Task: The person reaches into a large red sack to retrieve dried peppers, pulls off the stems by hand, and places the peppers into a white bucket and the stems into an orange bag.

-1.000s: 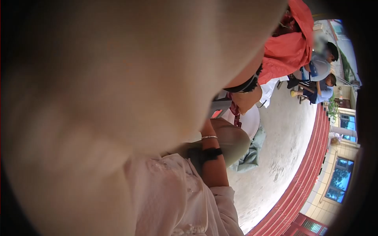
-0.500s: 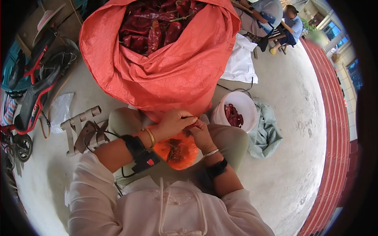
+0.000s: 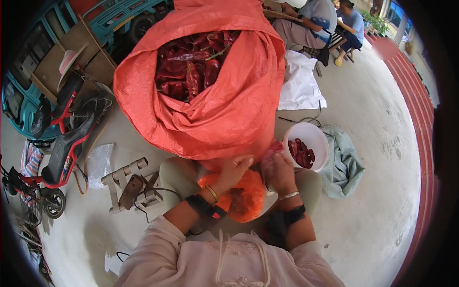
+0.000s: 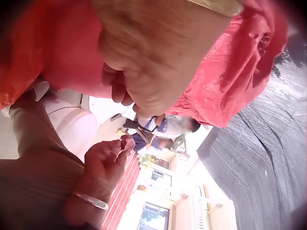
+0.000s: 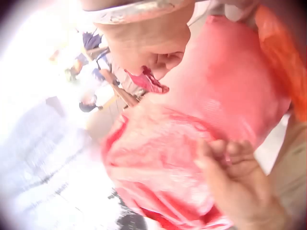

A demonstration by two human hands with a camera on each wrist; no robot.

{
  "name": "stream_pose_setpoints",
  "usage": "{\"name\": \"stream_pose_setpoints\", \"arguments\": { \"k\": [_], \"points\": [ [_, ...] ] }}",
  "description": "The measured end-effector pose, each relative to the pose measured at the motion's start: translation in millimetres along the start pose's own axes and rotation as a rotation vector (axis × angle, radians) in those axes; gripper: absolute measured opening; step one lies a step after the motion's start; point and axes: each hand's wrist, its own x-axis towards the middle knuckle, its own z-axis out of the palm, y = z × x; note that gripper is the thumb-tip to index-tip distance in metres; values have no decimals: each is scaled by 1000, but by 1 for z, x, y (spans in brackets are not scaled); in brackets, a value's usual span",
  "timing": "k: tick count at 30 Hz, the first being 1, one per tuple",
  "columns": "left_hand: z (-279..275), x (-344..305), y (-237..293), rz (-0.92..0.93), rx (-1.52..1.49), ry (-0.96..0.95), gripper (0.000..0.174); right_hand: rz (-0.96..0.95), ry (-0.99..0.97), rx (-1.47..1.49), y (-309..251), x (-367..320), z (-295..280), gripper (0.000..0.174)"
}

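My right hand (image 3: 278,172) holds a piece of red chili pepper (image 5: 146,81) by its fingertips, blurred in the head view, beside the white bucket (image 3: 325,143). My left hand (image 3: 233,172) is in front of the big red sack (image 3: 210,129), fingers curled inward; in the right wrist view nothing shows between them. An orange plastic bag (image 3: 259,184) with dark bits inside sits between the knees, below the left hand. Red chili peppers (image 3: 191,69) fill the sack's open mouth. Several pepper pieces (image 3: 301,154) lie in the bucket.
A grey-green cloth sack (image 3: 344,167) lies right of the bucket, a white sack (image 3: 301,83) behind it. Left are a small folding stool (image 3: 126,184), a clear plastic bag (image 3: 101,162) and a red-and-black scooter (image 3: 67,153). Two people sit at the back right, near red steps (image 3: 411,95).
A large blur that covered most of the head view has gone. The hands, together at a pepper half a second ago, are now apart; the right has moved toward the bucket with the pepper.
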Motion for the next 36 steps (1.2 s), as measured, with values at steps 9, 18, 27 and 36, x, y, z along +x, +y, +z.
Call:
{"name": "stream_pose_setpoints", "arguments": {
  "k": [9,18,27,36],
  "points": [
    [-64,10,153,644,638,232,14,100,210,89,-18,11,-14,20],
    [-104,83,190,594,1037,594,35,128,37,55,-2,-3,25,12],
    [-93,70,193,482,1313,505,45,-132,-115,-495,-12,-12,60,13],
    [-111,55,183,596,-114,603,5,-725,-419,-715,-80,-21,163,23]
  ]
}}
